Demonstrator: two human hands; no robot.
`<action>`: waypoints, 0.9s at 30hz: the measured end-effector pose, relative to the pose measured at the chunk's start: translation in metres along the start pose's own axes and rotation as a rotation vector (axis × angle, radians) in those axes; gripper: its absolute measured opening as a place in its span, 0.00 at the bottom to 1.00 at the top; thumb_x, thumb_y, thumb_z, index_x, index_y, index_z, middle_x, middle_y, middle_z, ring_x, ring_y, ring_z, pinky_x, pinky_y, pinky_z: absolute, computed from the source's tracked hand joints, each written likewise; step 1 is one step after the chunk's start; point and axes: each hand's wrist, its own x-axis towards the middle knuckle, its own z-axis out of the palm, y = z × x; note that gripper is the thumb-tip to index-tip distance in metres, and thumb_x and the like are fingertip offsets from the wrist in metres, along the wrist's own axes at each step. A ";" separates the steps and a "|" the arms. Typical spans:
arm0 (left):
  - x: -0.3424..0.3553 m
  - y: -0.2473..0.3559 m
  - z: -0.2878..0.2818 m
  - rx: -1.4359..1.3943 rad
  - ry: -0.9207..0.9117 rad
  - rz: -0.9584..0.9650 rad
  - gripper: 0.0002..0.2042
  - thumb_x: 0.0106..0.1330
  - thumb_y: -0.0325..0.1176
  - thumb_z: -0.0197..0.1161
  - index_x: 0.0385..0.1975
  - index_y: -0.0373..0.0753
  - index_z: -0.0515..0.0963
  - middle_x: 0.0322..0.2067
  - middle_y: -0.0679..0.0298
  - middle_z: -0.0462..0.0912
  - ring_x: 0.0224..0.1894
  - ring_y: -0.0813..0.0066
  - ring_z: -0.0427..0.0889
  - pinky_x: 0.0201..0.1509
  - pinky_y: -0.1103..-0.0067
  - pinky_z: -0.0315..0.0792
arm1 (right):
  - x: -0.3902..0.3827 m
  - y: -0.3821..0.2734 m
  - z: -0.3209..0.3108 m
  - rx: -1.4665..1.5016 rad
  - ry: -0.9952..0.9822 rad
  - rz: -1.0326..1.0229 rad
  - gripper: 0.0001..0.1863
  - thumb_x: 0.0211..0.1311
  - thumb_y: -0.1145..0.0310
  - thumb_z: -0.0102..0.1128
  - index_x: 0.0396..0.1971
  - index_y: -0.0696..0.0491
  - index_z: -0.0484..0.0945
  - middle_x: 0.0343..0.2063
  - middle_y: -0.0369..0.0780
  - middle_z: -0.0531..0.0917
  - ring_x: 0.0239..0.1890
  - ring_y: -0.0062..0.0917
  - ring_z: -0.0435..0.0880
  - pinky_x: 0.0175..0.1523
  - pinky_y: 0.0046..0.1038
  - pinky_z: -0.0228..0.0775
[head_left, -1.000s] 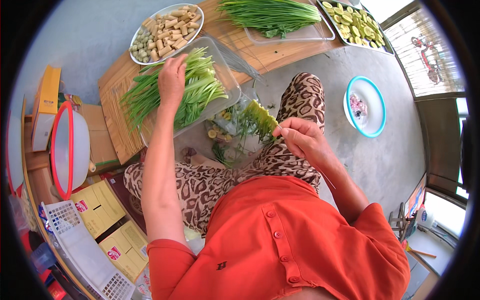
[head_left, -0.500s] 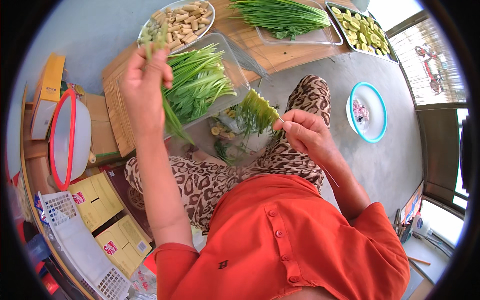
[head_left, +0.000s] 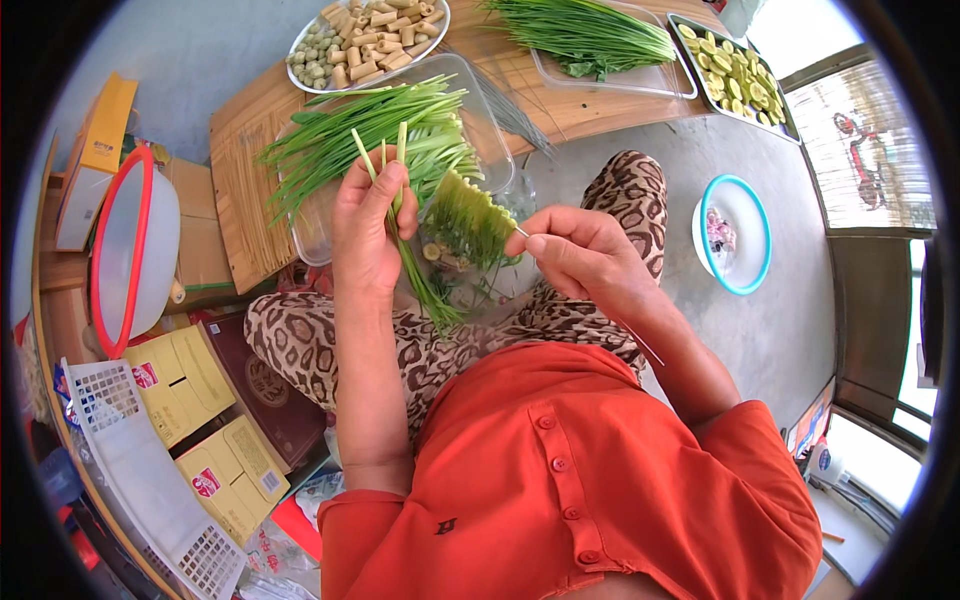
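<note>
My left hand [head_left: 372, 232] is closed around a few long green chive stalks [head_left: 428, 288]; their pale cut ends stick up above the fingers and the leaves hang toward my lap. Between the fingertips of my right hand [head_left: 592, 258] is a thin metal skewer [head_left: 645, 345], whose bare end runs back along my wrist. A row of chives [head_left: 464, 222] is threaded side by side on its other end, leaves hanging down. Just beyond both hands, a heap of loose chives [head_left: 350, 130] lies in a clear plastic tub [head_left: 490, 125] on the wooden table.
A white platter [head_left: 300, 80] of tan tube-shaped pieces and pale balls stands at the far left. Bare skewers [head_left: 515, 122] lie beside a second chive tub [head_left: 685, 85] and a metal tray [head_left: 790, 130] of green slices. A blue-rimmed bowl [head_left: 768, 250] stands right; cartons [head_left: 180, 385] left.
My left hand has come down and right from over the tub, bringing the chive stalks close to the skewer. My right hand and the skewer have shifted slightly left.
</note>
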 end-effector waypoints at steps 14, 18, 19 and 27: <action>-0.005 -0.004 0.002 0.128 0.086 0.112 0.11 0.63 0.34 0.64 0.42 0.37 0.78 0.20 0.72 0.71 0.19 0.83 0.67 0.21 0.85 0.57 | 0.004 0.002 0.007 0.010 0.016 -0.020 0.12 0.69 0.67 0.50 0.38 0.59 0.77 0.11 0.25 0.62 0.12 0.08 0.55 0.19 0.16 0.43; -0.005 -0.004 0.001 0.130 0.085 0.132 0.11 0.63 0.33 0.65 0.42 0.36 0.78 0.20 0.71 0.72 0.19 0.83 0.66 0.21 0.85 0.57 | 0.004 0.002 0.008 0.007 0.019 -0.021 0.11 0.69 0.67 0.50 0.38 0.59 0.77 0.11 0.25 0.62 0.12 0.08 0.55 0.18 0.16 0.43; -0.005 -0.005 0.001 0.130 0.085 0.134 0.11 0.62 0.32 0.65 0.42 0.36 0.78 0.20 0.71 0.72 0.19 0.83 0.66 0.21 0.85 0.57 | 0.004 0.002 0.008 0.008 0.019 -0.025 0.11 0.69 0.67 0.50 0.38 0.59 0.77 0.11 0.25 0.62 0.12 0.08 0.55 0.18 0.16 0.43; -0.005 -0.005 0.002 0.144 0.097 0.162 0.11 0.62 0.31 0.65 0.42 0.35 0.79 0.21 0.71 0.73 0.19 0.84 0.66 0.21 0.85 0.57 | 0.006 0.002 0.007 0.008 0.016 -0.021 0.11 0.69 0.67 0.49 0.37 0.60 0.77 0.10 0.25 0.62 0.12 0.08 0.55 0.18 0.16 0.43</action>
